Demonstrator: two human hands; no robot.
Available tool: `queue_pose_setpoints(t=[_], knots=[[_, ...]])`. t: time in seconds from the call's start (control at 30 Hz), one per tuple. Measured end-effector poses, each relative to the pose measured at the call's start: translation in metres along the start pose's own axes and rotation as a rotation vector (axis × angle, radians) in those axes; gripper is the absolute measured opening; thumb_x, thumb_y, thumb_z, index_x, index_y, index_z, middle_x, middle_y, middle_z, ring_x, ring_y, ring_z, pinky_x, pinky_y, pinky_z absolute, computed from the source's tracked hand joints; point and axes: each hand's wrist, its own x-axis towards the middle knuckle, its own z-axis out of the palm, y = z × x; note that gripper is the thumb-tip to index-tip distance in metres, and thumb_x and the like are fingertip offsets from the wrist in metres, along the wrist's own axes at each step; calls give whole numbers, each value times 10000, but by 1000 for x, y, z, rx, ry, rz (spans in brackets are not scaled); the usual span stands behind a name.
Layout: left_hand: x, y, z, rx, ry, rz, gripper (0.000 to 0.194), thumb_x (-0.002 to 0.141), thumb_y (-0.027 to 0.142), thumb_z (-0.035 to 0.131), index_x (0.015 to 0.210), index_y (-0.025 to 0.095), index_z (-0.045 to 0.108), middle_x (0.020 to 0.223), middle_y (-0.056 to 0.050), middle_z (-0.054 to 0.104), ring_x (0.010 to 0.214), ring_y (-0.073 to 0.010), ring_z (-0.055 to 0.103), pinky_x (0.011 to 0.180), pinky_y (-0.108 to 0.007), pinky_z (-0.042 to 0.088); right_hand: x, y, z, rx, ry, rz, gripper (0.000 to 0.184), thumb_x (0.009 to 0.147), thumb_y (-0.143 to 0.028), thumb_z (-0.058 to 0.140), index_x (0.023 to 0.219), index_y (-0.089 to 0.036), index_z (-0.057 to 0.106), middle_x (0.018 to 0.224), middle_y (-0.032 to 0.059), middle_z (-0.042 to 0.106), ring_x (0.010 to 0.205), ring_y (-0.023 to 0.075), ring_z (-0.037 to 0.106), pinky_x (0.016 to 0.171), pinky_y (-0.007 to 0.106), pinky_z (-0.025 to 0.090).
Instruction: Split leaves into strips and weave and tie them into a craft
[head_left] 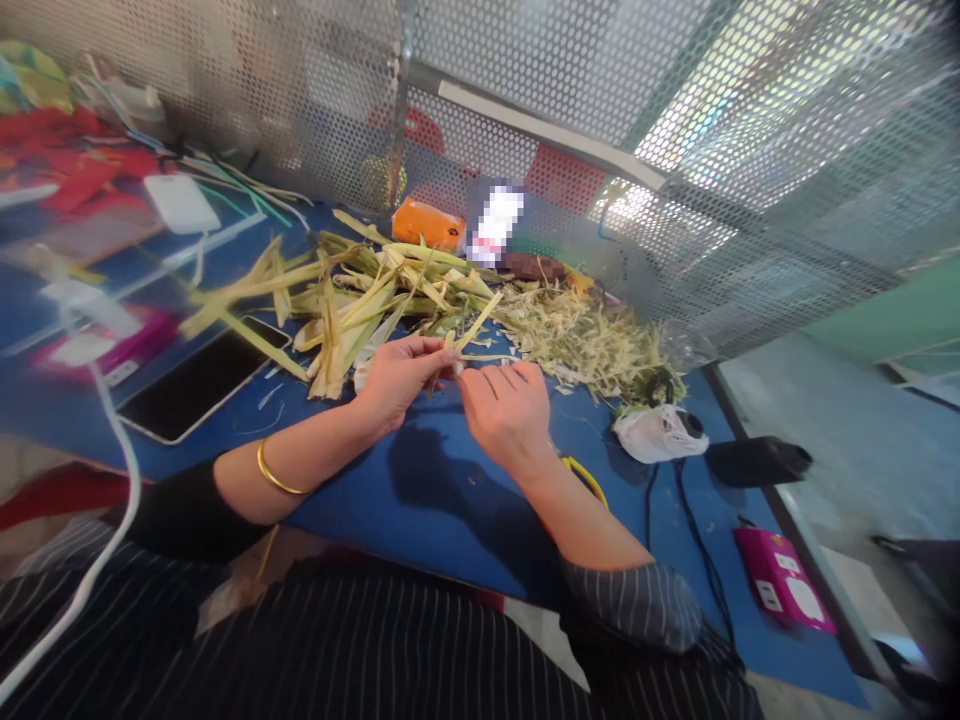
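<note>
Low over the blue table (465,510), my left hand (397,378) pinches pale yellow-green husk strips (480,320) between thumb and fingers. My right hand (508,410) is closed beside it, fingertips almost touching the left ones, gripping the same strips. One strip end points up and away, and another runs to the right above my right knuckles. Just beyond my hands lies a heap of long dry husks (360,310). A pile of short shredded pieces (585,335) spreads to its right. Partly hidden behind my right forearm is a yellow curved handle (589,480).
A black phone (202,380) lies left. A white cable (124,490) crosses the left side. Behind the husks stand an orange packet (427,222) and a perforated metal screen (525,60). To the right are a white plastic bag (649,435), black cylinder (750,460) and magenta socket box (784,575).
</note>
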Motion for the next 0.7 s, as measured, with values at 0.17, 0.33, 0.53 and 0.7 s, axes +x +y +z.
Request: queue_pose_setpoints(t=[0.17, 0.33, 0.53, 0.7], knots=[[-2, 3, 1, 10, 33, 19, 191, 709, 321, 748, 764, 142, 707, 752, -39, 703, 628, -99, 605, 416, -167, 310, 4, -7, 3, 736, -120, 451, 311, 917, -402, 498, 736, -187, 632, 681, 26, 638, 646, 151, 565, 689, 313, 410], [1, -1, -1, 31, 41, -24, 237, 699, 359, 761, 830, 163, 735, 761, -45, 720, 634, -106, 619, 407, -168, 270, 10, 4, 16, 1352, 194, 962, 311, 766, -467, 663, 884, -179, 651, 707, -9, 592, 563, 98, 527, 586, 263, 439], [-1, -2, 1, 71, 23, -73, 307, 694, 326, 774, 927, 168, 652, 720, -42, 729, 609, -118, 644, 437, -177, 325, 9, 2, 8, 1111, 361, 683, 183, 830, -386, 614, 896, -223, 667, 895, 26, 665, 701, 124, 590, 712, 303, 500], [-1, -1, 1, 102, -33, 22, 245, 718, 260, 741, 862, 181, 558, 634, -9, 697, 545, -110, 623, 470, -193, 376, 11, 2, -3, 1173, 120, 626, 121, 822, -330, 623, 857, -215, 612, 711, -20, 645, 568, 105, 563, 611, 276, 495]])
